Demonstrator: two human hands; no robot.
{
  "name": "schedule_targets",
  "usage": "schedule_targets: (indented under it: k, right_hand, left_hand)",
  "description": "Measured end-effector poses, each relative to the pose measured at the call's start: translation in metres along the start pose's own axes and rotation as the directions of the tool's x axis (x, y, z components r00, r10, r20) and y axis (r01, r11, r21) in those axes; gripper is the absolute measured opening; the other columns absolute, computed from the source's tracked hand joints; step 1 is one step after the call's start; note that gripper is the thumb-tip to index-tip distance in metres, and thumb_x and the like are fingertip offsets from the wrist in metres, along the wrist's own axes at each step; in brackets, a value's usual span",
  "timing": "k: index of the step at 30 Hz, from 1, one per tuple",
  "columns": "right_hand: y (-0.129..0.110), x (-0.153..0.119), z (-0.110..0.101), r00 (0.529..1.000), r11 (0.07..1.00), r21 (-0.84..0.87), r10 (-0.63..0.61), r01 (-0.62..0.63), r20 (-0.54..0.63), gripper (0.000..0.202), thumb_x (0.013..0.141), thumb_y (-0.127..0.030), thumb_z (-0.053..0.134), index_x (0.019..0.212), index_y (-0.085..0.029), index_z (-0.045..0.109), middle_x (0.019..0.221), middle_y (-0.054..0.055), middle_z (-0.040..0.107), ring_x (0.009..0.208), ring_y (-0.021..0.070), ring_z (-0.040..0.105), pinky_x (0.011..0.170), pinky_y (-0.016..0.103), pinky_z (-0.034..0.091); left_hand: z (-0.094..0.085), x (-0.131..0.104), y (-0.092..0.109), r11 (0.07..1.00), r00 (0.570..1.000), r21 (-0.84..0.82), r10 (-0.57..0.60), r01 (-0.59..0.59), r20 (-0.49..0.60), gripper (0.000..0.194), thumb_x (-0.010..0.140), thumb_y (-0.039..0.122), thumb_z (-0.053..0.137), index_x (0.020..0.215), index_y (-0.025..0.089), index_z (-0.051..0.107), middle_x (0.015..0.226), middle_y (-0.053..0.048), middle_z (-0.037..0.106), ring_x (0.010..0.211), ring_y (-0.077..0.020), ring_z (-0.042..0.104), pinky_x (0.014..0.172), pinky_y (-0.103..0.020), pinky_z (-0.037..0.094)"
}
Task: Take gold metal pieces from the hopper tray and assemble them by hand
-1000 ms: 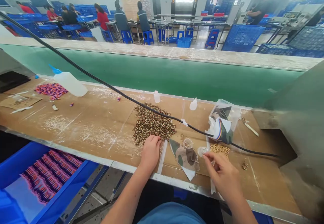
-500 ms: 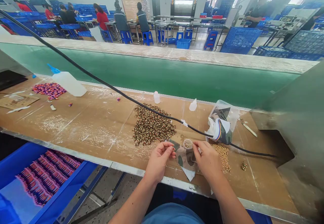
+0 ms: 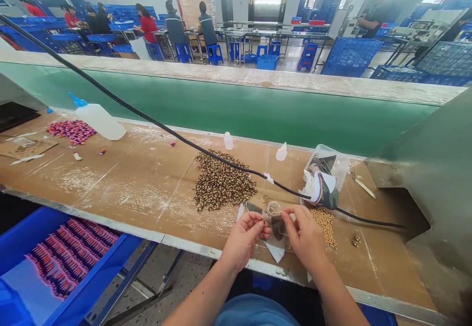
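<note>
My left hand (image 3: 245,240) is closed in a pinch, with a small dark brown-and-gold piece (image 3: 264,222) at its fingertips. It resembles the pieces in the heap (image 3: 223,181) beyond it. My right hand (image 3: 306,237) is also pinched, holding what looks like a thin pale stick beside a small round clear cup (image 3: 273,205). Under and between both hands lies a camouflage cloth (image 3: 278,230) with a white corner (image 3: 276,252). Tan bead-like pieces (image 3: 323,225) are piled just right of my right hand.
A black cable (image 3: 147,117) crosses above the bench. Two small white bottles (image 3: 228,141) and a clear tub (image 3: 341,161) stand at the back. At left lie a large bottle (image 3: 101,121) and purple-orange pieces (image 3: 72,132). A blue crate (image 3: 125,252) sits below; people work beyond.
My left hand has moved right, toward my right hand, carrying the small piece. My right hand has shifted only slightly, and its pinch stays beside the cup.
</note>
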State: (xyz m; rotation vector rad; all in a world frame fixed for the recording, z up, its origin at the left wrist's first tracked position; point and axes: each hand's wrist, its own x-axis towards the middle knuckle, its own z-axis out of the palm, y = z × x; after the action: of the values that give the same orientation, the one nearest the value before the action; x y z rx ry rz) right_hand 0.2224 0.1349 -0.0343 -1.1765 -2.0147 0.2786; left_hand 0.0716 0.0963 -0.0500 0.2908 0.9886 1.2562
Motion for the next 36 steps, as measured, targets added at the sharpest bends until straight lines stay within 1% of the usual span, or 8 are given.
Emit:
schedule_targets:
  k: [2,4,10,14,19,26,31,36]
  right_hand:
    - [-0.003,-0.001,-0.006,0.999,0.998,0.056,0.031,-0.029,-0.040,0.023,0.096,-0.030,0.042,0.081,-0.017,0.054,0.073,0.001,0.054,0.052,0.0087,0.048,0.049,0.020,0.038]
    - [-0.007,-0.002,-0.010,0.997,0.991,0.120,0.061,-0.055,-0.042,0.020,0.094,-0.028,0.044,0.081,-0.017,0.054,0.070,0.000,0.052,0.048,0.0079,0.045,0.045,0.020,0.035]
    - [-0.014,-0.007,-0.010,0.991,0.970,0.207,0.124,-0.130,0.041,0.022,0.093,-0.029,0.044,0.079,-0.017,0.055,0.067,0.000,0.052,0.049,0.0091,0.044,0.045,0.021,0.035]
    - [-0.012,-0.009,-0.007,0.988,0.965,0.212,0.145,-0.153,0.049,0.023,0.093,-0.031,0.044,0.079,-0.017,0.055,0.068,0.001,0.053,0.048,0.0095,0.044,0.045,0.022,0.035]
    - [-0.013,-0.008,-0.007,0.989,0.966,0.214,0.131,-0.143,0.066,0.022,0.093,-0.030,0.045,0.079,-0.017,0.055,0.069,0.001,0.053,0.049,0.0090,0.044,0.046,0.022,0.035]
    - [-0.010,-0.012,-0.006,0.990,0.967,0.217,0.115,-0.131,0.084,0.017,0.093,-0.026,0.046,0.081,-0.017,0.054,0.073,0.000,0.053,0.053,0.0086,0.045,0.051,0.021,0.037]
    - [-0.009,-0.014,-0.005,0.987,0.966,0.213,0.125,-0.144,0.101,0.019,0.094,-0.028,0.045,0.082,-0.017,0.054,0.075,0.001,0.054,0.054,0.0093,0.046,0.052,0.021,0.038]
    - [-0.014,-0.010,-0.009,0.990,0.962,0.232,0.135,-0.142,0.043,0.023,0.094,-0.030,0.044,0.079,-0.017,0.055,0.070,0.001,0.053,0.049,0.0089,0.044,0.047,0.022,0.036]
  left_hand:
    - [0.000,0.000,-0.001,1.000,1.000,0.021,0.001,-0.001,0.005,0.044,0.053,0.035,0.083,0.078,0.012,0.056,0.070,-0.001,0.059,0.064,-0.0113,0.061,0.065,-0.023,0.047]
    - [-0.001,0.001,-0.002,1.000,1.000,0.031,0.000,0.000,0.003,0.045,0.053,0.035,0.084,0.079,0.011,0.056,0.071,-0.001,0.059,0.065,-0.0116,0.061,0.065,-0.023,0.047]
    - [0.000,0.000,-0.002,1.000,1.000,0.026,0.000,0.000,0.004,0.043,0.055,0.033,0.083,0.080,0.011,0.055,0.070,-0.001,0.060,0.066,-0.0118,0.061,0.066,-0.023,0.047]
    - [0.000,0.000,-0.002,1.000,1.000,0.026,0.000,0.000,0.001,0.043,0.055,0.033,0.083,0.079,0.011,0.055,0.070,-0.002,0.060,0.066,-0.0124,0.061,0.067,-0.024,0.047]
    - [0.001,0.000,-0.001,1.000,1.000,0.017,-0.010,0.010,0.000,0.045,0.053,0.034,0.084,0.078,0.011,0.055,0.069,-0.001,0.061,0.065,-0.0120,0.061,0.066,-0.023,0.047]
    - [-0.001,0.000,-0.002,0.999,1.000,0.031,-0.013,0.013,0.002,0.044,0.054,0.033,0.083,0.078,0.011,0.054,0.069,-0.002,0.061,0.067,-0.0126,0.062,0.068,-0.024,0.047]
    - [0.001,-0.001,-0.001,0.999,1.000,0.037,-0.013,0.013,0.001,0.043,0.055,0.033,0.083,0.079,0.011,0.055,0.070,-0.002,0.061,0.066,-0.0126,0.062,0.068,-0.024,0.047]
    - [0.002,-0.002,0.001,0.999,1.000,0.031,-0.014,0.014,0.001,0.043,0.054,0.032,0.083,0.078,0.011,0.055,0.069,-0.002,0.061,0.066,-0.0123,0.062,0.068,-0.024,0.047]
